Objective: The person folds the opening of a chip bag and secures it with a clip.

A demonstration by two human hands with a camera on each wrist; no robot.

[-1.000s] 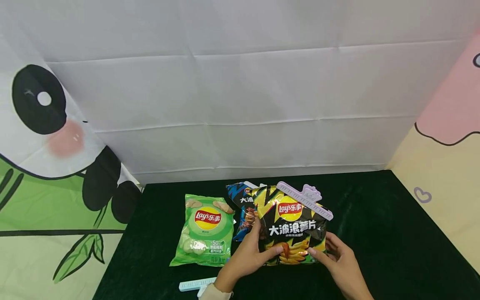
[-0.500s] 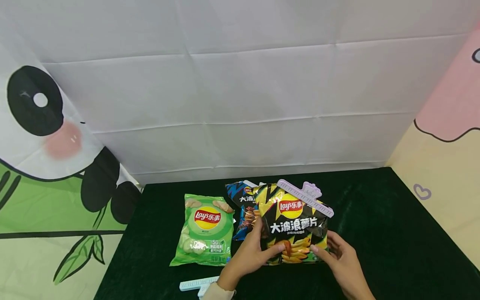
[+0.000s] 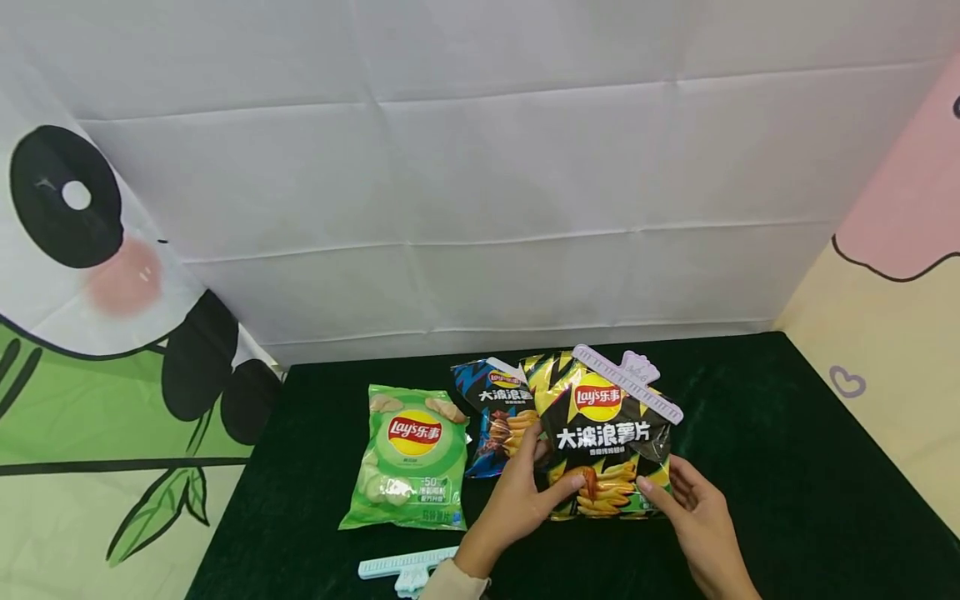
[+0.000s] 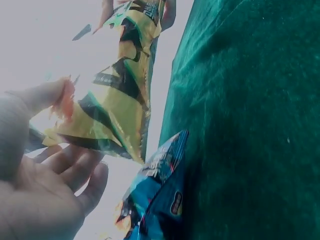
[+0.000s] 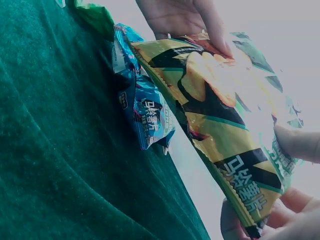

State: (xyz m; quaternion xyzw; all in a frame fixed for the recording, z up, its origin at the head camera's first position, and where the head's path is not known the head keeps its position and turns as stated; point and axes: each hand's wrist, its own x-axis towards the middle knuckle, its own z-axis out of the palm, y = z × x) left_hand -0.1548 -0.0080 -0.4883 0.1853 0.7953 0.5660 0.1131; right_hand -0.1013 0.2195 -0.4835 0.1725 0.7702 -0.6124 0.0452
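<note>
Both your left hand [image 3: 521, 496] and right hand [image 3: 697, 508] are clamping their grip on the black chip bag [image 3: 603, 442] at your twelve o'clock, purple clip [image 3: 628, 383] riding its one o'clock edge. Around it, the blue bag [image 3: 495, 412] is sitting near nine, partly blocked by your left fingers, the green bag [image 3: 408, 458] is lying farther out at nine, and your sleeve [image 3: 453, 582] is covering some of the light-blue clip [image 3: 405, 564] at eight.

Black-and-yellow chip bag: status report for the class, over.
Left hand and right hand gripping black-and-yellow chip bag from both sides. Purple clip across its top corner. Blue bag partly behind it, possible snag.
</note>
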